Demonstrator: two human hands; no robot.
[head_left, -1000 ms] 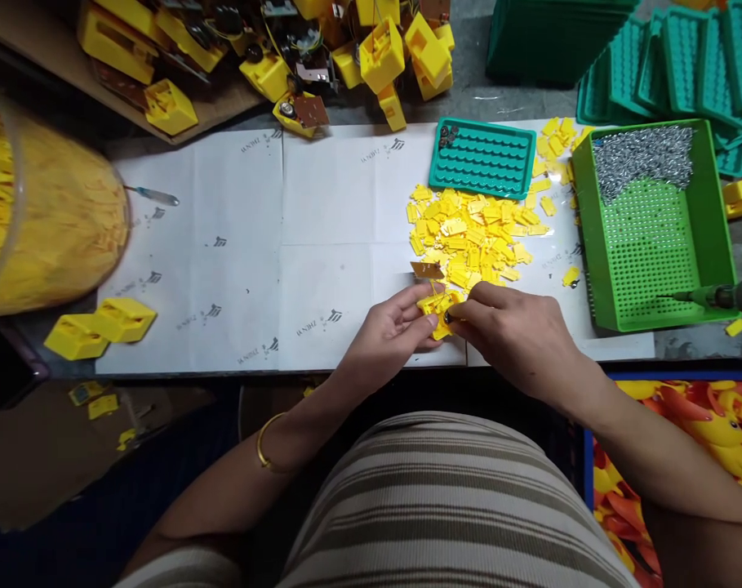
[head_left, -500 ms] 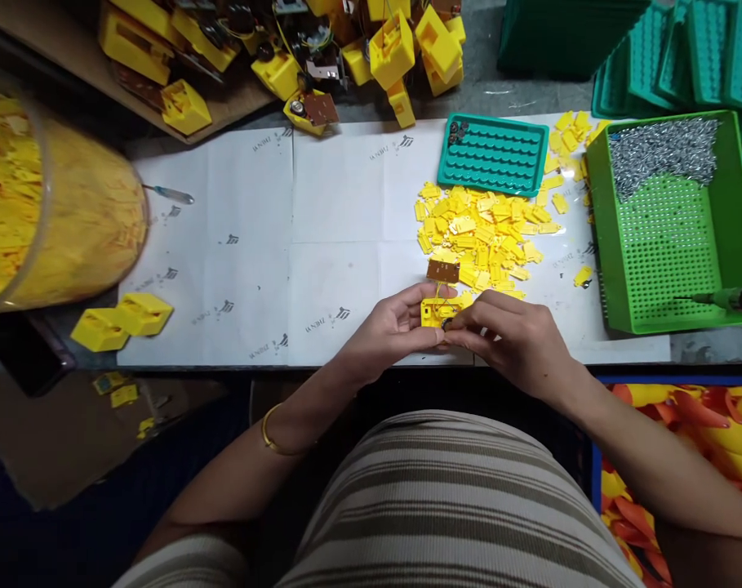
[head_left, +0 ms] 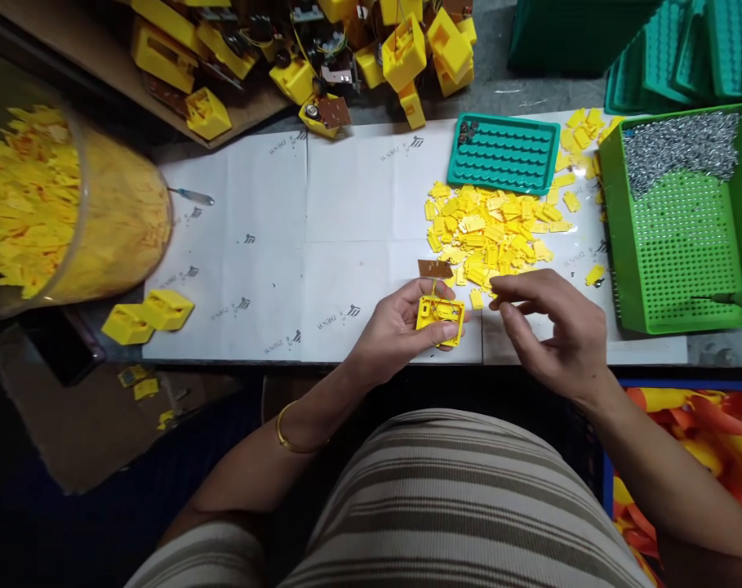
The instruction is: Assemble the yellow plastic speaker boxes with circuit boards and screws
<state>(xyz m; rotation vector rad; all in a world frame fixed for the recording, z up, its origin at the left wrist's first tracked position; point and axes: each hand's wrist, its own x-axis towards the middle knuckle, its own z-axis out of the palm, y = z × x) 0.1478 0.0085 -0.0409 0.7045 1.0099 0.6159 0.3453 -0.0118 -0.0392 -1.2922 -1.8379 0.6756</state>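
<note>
My left hand [head_left: 401, 327] grips a small open yellow plastic housing [head_left: 430, 311], its thumb lying across the lower part and covering some of the inside. Thin wires run from the housing up to a brown circuit board [head_left: 435, 268], which sticks out beyond the fingers. To the right, my right hand [head_left: 554, 331] is held apart from the housing, thumb and forefinger spread, with nothing visible between them. Just beyond both hands lies a heap of small yellow plastic pieces [head_left: 486, 224], with one loose piece [head_left: 477, 299] between the hands.
Behind the heap sits a green ridged tray [head_left: 505, 155] with a few dark round parts. At right, a green basket [head_left: 670, 298] contains screws and a screwdriver [head_left: 738, 299]. A clear tub [head_left: 126, 204] of yellow pieces stands left, near two yellow boxes [head_left: 129, 324]. Wired yellow assemblies [head_left: 401, 57] crowd the back.
My right hand has drawn away from the housing to the right, and its fingers have parted. My left hand still holds the housing, now tilted slightly. The whole view has shifted a little.
</note>
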